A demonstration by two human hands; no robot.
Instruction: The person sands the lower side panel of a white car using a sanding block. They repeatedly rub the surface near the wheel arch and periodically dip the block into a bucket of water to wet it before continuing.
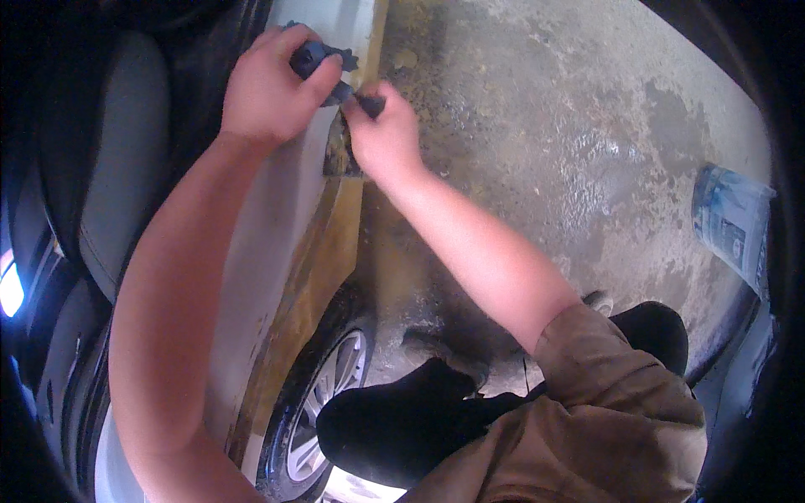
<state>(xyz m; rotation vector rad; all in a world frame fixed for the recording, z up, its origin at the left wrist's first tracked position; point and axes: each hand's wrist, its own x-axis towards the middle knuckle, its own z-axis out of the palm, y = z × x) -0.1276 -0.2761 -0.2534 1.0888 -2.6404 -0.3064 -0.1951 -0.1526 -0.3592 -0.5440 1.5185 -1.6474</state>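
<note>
Head view, only one. Left grip [272, 92] clamped round a dark blue handheld object [310, 59], fingers over the top and thumb on the near side; it sits over the upper end of the car's pale door sill [267, 222]. Could be a compact tool, but blur and the fingers hide its shape. Right grip [390, 138] is just beside it, closed on a small dark piece [370, 106] between thumb and forefinger; can't tell whether the two pieces join.

Likely reason for the hold: the left carries the bulk of the object while the right steadies or works the small end, both at the sill's outer edge. Arms reach well forward, apparently because that spot is far from the body.

Around: yellow-brown strip [335, 222] along the sill's lower side, with a dark patch near the right wrist. Grey car seat [126, 159] to the left, past the sill. Wheel [340, 377] below, partly covered by a black-clad knee [402, 419]; knee and wheel crowd the near side. Wet concrete floor [520, 101] to the right, clear bluish plastic container [725, 222] at the far right, well apart from both hands, not in the way.
</note>
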